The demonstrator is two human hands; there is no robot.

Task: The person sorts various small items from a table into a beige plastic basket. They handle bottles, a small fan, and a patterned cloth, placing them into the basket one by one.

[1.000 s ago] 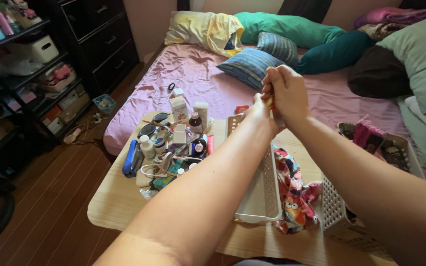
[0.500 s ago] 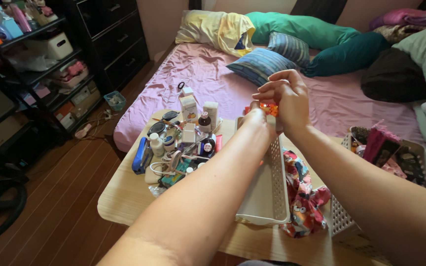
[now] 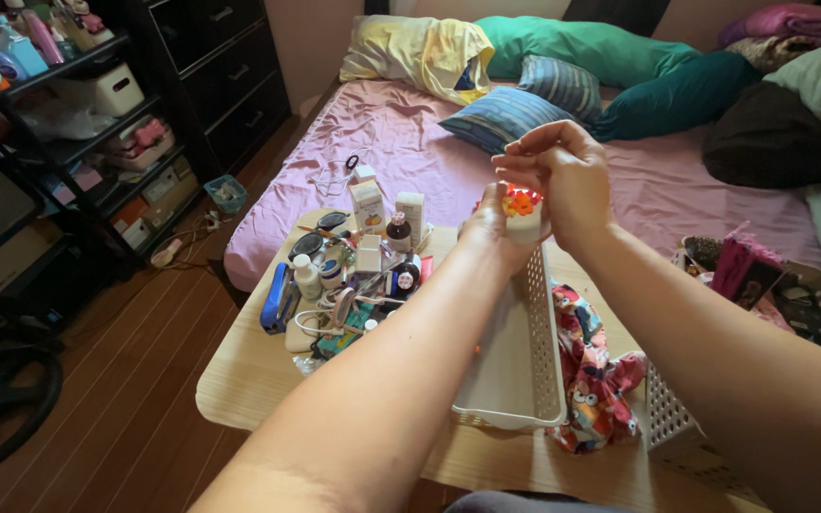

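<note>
Bedroom: wooden desk (image 3: 239, 370) against the pink bed (image 3: 382, 142). Above the white basket (image 3: 520, 370), my left hand (image 3: 488, 228) and right hand (image 3: 567, 180) together pinch a small orange flower-patterned item (image 3: 522, 202).

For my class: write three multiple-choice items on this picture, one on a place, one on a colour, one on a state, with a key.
1. Where does the long white basket stand?
A on the bed
B on the wooden table
C on the floor

2. What colour is the bed sheet?
A pink
B grey
C black

3. How are the hands?
A flat on the table
B raised together around a small orange thing
C apart, empty

Key: B, the basket rests on the tabletop; A, the sheet is pink; B, the left hand and right hand meet around it.
</note>
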